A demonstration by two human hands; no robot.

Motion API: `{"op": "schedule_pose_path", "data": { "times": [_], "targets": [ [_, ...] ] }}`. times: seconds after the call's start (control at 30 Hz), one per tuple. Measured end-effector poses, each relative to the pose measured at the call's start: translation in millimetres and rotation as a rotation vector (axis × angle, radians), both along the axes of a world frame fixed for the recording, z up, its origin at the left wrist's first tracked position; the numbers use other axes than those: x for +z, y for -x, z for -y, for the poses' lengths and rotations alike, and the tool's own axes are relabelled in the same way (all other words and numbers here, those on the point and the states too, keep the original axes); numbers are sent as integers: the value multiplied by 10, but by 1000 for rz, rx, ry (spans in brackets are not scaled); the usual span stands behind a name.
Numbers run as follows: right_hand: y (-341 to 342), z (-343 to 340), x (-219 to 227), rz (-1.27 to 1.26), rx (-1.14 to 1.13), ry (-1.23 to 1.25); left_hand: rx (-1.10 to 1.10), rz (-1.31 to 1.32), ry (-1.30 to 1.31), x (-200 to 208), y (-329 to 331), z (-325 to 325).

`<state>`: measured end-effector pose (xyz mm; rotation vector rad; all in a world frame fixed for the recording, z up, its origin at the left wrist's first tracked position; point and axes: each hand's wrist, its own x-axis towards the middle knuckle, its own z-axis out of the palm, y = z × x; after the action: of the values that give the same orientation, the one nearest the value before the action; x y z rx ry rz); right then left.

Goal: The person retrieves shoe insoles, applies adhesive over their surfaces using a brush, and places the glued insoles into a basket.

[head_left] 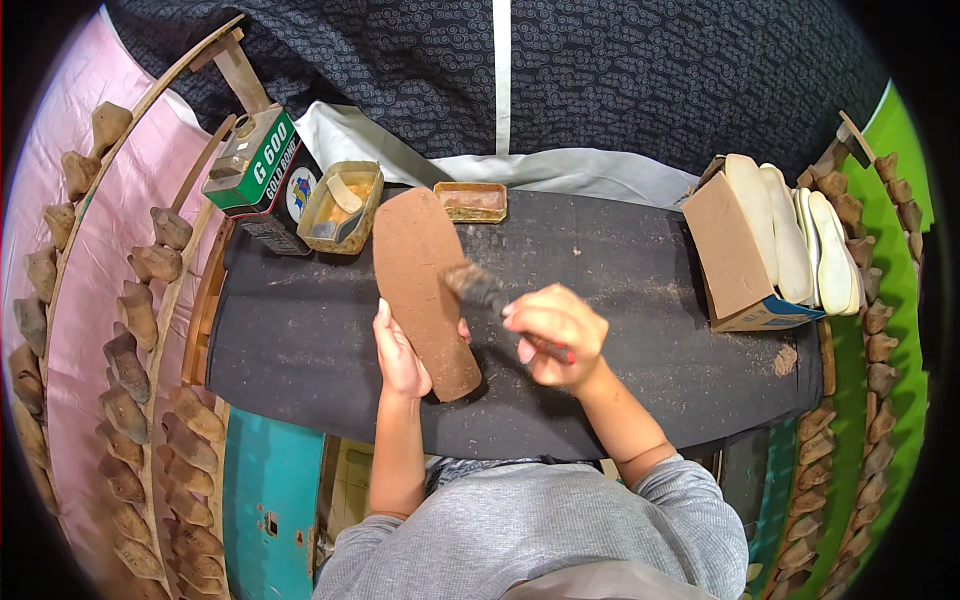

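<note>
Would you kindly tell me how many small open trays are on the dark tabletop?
2: a deeper tray beside the green can, a shallow tray near the far end of the brown slab; the slab could hide more.

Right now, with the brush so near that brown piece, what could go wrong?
The left hand grips the brown piece by its lower half, so a firm stroke from the brush in the right hand might twist it. Loose crumbs on the dark cloth could cling to the piece if it touched down.
</note>
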<state>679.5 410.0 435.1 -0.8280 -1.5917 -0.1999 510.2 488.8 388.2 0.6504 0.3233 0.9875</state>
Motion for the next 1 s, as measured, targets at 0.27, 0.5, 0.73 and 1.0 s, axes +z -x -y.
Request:
{"op": "schedule_pose_path", "data": {
  "times": [0.27,0.5,0.73,1.0],
  "targets": [
    [8,-42,85,41,-9,-3,8,-2,-21,28,-40,46],
    [262,123,-177,-13,291,214,129,-85,-73,-79,59,-170],
    [293,-35,6,48,147,48,160,-35,-20,-6,-33,-69],
    [312,92,-154,85,288,221,97,-36,-71,68,51,-168]
  ]
}}
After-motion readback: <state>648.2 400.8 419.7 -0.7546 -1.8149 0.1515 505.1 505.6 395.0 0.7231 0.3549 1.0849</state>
